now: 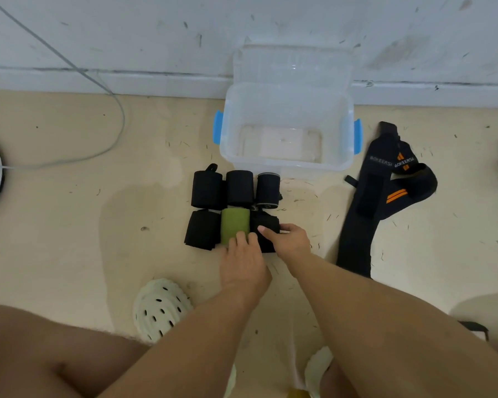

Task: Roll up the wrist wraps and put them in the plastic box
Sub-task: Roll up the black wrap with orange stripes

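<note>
Beige floor [69, 225] against white wall [127, 30]. Right hand [289, 239] curls over black rolled wrap [266, 225], thumb on its top, gripping it. Left hand [243, 261] lies flat, fingers straight, tips touching green rolled wrap [235, 225] just beside it. Four more black rolls in same cluster, two rows of three. Clear plastic box [288, 165] with blue clips sits open just behind. Unrolled black-orange wraps [371, 202] lie right of box. White clog [160, 308] near knee.

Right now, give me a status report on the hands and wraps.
Left hand rests on green roll; right hand grips black roll. Box empty. Unrolled wraps beside it.
</note>
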A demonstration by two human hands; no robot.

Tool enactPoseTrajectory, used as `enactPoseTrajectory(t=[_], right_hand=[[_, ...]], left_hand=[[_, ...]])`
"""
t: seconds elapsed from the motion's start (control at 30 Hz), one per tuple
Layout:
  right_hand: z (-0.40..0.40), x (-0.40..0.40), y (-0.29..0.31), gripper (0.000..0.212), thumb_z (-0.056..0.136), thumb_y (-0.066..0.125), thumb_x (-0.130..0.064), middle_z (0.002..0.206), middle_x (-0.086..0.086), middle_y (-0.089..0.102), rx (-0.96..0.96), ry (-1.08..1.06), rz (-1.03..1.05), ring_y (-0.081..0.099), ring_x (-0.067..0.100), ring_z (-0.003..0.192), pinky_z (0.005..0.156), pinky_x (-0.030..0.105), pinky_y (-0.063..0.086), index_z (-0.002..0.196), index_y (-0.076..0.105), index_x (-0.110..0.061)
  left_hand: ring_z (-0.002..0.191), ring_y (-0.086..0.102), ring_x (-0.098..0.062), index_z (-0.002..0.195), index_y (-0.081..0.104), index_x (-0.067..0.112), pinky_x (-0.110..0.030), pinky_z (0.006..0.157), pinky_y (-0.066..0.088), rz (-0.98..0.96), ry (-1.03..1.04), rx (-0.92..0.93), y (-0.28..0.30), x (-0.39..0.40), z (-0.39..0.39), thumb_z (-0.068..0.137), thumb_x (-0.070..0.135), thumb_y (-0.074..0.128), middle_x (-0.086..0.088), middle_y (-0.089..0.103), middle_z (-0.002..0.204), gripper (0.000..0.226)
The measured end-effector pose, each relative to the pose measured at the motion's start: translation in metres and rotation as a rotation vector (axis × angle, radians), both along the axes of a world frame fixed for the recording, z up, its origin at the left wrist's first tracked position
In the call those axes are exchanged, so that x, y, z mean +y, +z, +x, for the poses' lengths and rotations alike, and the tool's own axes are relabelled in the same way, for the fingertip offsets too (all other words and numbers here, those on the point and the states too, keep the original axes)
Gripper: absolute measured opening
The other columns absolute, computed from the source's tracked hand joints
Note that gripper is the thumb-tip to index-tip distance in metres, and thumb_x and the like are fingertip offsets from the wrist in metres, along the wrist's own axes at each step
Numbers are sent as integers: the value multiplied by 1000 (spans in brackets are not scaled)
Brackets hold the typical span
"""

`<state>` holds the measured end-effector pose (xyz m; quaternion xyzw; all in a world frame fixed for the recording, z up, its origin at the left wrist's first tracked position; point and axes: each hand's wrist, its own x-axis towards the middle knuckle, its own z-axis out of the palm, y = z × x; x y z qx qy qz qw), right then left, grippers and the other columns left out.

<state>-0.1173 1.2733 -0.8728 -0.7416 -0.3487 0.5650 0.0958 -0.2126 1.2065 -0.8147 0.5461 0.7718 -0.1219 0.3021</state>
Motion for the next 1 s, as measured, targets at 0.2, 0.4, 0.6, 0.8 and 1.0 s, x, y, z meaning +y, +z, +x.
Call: enactPoseTrajectory(t=[0.2,0.4,0.6,0.8,1.0], right_hand=[[35,7,14,48,100,62,-48,113,0,65,-187,-28,72,59,12,88,76,29,44,137,58,-18],[117,-16,6,83,93,65,-25,161,17,31,-647,128,-85,29,39,148,123,54,27,161,19,-18],[128,-39,0,84,92,61,-40,153,21,42,-653,271,-99,37,41,142,122,54,28,158,19,-12],[111,-21,66,83,83,73,-40,132,5,47,-375,-89,275,59,34,117,92,44,51,153,32,-21],[113,-18,165,75,78,77,-32,139,-9,43,-273,-186,669,65,19,107,91,41,55,144,41,-34]], left_hand=[[141,40,-26,151,37,17,-39,114,39,24,45,-182,4,6,13,95,20,63,-7,28,161,62],[137,42,-26,149,42,16,-39,112,40,3,-3,-216,9,5,30,96,18,58,-6,27,162,56],[131,46,-23,146,47,17,-36,105,44,-18,-52,-273,11,1,36,98,19,58,-2,36,154,49],[124,57,-21,141,53,19,-36,100,49,-22,-54,-399,32,16,30,102,24,56,-1,54,141,40],[114,63,-24,135,56,12,-36,96,50,-88,567,-920,115,57,49,107,52,46,-5,65,128,50]])
